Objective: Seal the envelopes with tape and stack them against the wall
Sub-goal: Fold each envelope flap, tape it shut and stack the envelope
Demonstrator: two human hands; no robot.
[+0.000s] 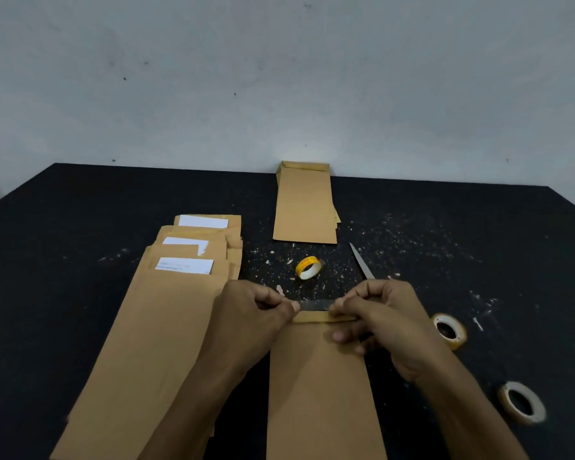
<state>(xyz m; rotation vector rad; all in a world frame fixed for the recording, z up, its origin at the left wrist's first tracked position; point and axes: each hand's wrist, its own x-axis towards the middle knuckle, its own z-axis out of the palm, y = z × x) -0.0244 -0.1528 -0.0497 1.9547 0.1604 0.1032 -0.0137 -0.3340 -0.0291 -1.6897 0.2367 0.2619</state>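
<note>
A brown envelope (319, 386) lies lengthwise in front of me, its flap (316, 317) folded over at the far end. A short clear tape strip (314, 305) is stretched just above the flap, pinched at its left end by my left hand (256, 313) and at its right end by my right hand (379, 320). To the left lies a fanned pile of open envelopes (153, 327) with white sheets sticking out. A stack of envelopes (304, 207) rests with its far end against the wall.
A yellow tape roll (308, 267) stands beyond my hands. A metal blade (362, 261) lies to its right, partly hidden by my right hand. Two pale tape rolls (449, 331) (521, 406) lie at the right. Paper scraps dot the black tabletop (63, 227).
</note>
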